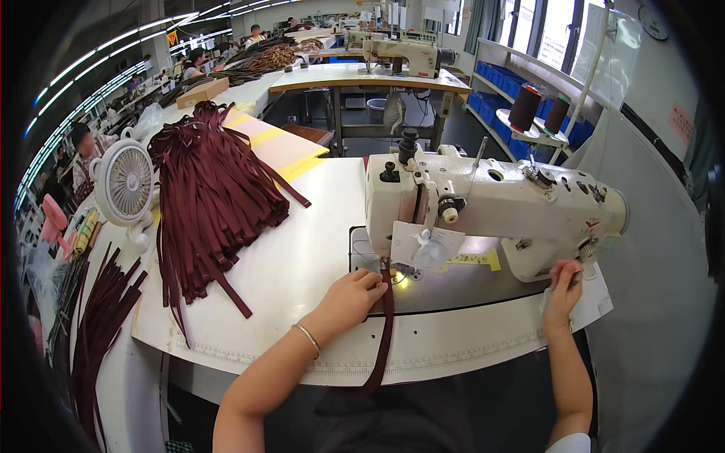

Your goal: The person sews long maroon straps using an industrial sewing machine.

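A white sewing machine [498, 192] stands on the table in front of me. Under its needle area runs a dark maroon strap [387, 325], whose tail drops over the table's front edge. My left hand [349, 298] pinches this strap close beside the presser foot, fingertips together. To the right, my right hand [563, 294] is raised by the machine's base with its fingers curled closed. Something small and dark shows at those fingers, too little to name. A white card [427, 245] on the machine head partly hides the needle.
A big bundle of maroon straps [219, 204] lies left of the machine, and more straps [106, 325] lie at the far left. Beside them stands a white fan [126, 181]. Brown thread cones [525, 108] sit behind the machine. Several people work in the background.
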Demonstrator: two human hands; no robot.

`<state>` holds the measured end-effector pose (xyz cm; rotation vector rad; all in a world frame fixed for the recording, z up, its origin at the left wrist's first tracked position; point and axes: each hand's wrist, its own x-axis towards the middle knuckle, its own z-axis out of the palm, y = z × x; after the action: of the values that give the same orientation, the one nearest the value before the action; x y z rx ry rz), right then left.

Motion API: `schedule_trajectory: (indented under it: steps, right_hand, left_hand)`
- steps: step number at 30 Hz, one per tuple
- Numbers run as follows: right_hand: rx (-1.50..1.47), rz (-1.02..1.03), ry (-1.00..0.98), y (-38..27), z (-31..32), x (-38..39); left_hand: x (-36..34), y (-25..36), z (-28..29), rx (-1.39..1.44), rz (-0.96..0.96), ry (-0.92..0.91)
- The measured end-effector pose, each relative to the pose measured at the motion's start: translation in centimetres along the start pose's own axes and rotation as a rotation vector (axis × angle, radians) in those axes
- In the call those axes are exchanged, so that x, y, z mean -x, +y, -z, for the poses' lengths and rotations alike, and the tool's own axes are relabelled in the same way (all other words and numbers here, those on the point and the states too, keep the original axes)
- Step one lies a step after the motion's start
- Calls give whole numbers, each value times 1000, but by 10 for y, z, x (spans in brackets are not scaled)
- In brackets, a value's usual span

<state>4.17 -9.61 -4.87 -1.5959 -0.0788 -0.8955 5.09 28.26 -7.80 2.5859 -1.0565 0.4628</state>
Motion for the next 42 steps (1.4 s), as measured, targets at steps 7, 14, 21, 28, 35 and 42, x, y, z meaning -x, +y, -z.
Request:
schedule_trajectory:
  steps: [7,14,21,28,35,42]
  right_hand:
    - [202,336,-776,-14,-73,68]
    - [339,282,-982,-18,-79,62]
    - [237,22,-843,-23,-80,73]
    - [306,175,-822,-20,-76,77]
    - [330,60,-942,-21,-73,74]
    - [-674,-1350,-897,-74,-176,92]
  left_hand:
    - [0,2,0,-39,5,-7]
    - [-14,-18,1,118,-12,25]
    - [-69,-112,-49,130,278,113]
    - [-119,-109,-45,373,676,186]
    - [-54,-90,-3,1657,945,619]
    - [2,-43,11,1568,812,614]
